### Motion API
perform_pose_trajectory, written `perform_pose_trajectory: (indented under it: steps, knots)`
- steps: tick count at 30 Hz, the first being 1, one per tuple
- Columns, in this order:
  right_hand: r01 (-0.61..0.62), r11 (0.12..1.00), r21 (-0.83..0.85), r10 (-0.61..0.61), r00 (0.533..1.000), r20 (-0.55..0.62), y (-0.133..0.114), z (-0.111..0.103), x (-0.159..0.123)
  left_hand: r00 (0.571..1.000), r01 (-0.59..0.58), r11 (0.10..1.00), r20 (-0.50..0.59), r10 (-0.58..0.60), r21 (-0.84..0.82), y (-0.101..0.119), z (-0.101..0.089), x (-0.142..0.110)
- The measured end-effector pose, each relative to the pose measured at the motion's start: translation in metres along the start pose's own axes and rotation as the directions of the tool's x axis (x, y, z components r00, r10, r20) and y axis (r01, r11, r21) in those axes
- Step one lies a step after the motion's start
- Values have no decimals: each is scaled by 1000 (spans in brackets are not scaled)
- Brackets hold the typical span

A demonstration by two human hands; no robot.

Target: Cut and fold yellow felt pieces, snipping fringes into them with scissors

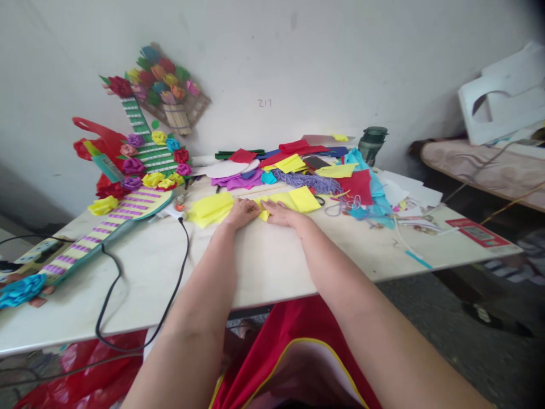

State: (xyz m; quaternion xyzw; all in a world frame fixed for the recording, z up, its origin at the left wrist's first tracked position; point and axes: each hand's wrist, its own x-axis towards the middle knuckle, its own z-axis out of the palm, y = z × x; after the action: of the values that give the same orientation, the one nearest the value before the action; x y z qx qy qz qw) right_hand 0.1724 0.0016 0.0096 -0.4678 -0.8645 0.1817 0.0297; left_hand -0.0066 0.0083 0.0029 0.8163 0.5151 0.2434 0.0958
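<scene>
Both of my hands are over a strip of yellow crepe paper (pixel 304 200) on the white table. My left hand (pixel 242 212) has its fingers curled and pressed together on the strip's left part. Beside it, my right hand (pixel 280 214) lies with its fingers stretched out, pressing the paper down. A small folded yellow corner shows between the fingertips of the two hands. To the left of my left hand lies a looser stack of yellow crepe paper (pixel 208 209), close to its wrist.
A glue gun (pixel 172 212) with a black cord lies left. A green board with paper flowers (pixel 147 150) stands behind it. Coloured paper, purple yarn (pixel 309 182) and a red sheet (pixel 356 186) lie along the back. A dark green bottle (pixel 372 145) stands at the wall.
</scene>
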Motion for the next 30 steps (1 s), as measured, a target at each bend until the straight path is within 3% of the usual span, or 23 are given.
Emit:
perform_pose_trajectory:
  steps: [8, 11, 14, 17, 21, 25, 30]
  knots:
    - [79, 977, 196, -66, 995, -75, 8, -2, 4, 998, 67, 990, -12, -66, 120, -4, 11, 6]
    - [135, 907, 399, -91, 988, -126, 14, -2, 5, 978, 208, 965, -62, -200, 157, 6, 8, 3]
    - [164, 846, 507, -87, 981, -171, 19, -1, 5, 926, 375, 909, -122, -357, 183, 17, 2, 0]
    - [131, 882, 453, -64, 985, -161, 18, -1, 5, 875, 484, 843, -142, -463, 235, 26, -4, -1]
    - [92, 969, 228, -70, 992, -102, 12, -3, 7, 843, 537, 790, -142, -519, 295, 33, -6, 1]
    - [60, 997, 40, -58, 998, -39, 6, -5, 6, 829, 558, 807, -95, -551, 192, 31, 2, 8]
    - [73, 997, -13, -73, 997, -38, 6, -3, 3, 799, 599, 796, -130, -587, 89, 31, 13, 14]
